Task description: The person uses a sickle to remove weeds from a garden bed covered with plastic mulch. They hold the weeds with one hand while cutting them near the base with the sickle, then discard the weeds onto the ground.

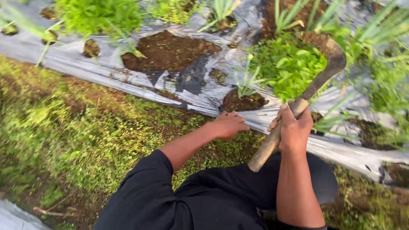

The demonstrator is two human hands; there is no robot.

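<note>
Right hand [294,127]: closed around wooden handle of sickle [317,83], blade among leafy plant [289,64]. Left hand [228,124]: open, resting on plastic sheet [106,74] edge beside soil hole [243,102].

Matt wooden sickle handle [272,140]; glossy plastic mulch sheet [106,72].

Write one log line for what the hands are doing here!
right hand: grips sickle handle | left hand: rests near plastic mulch edge | blade: in leafy weeds
</note>
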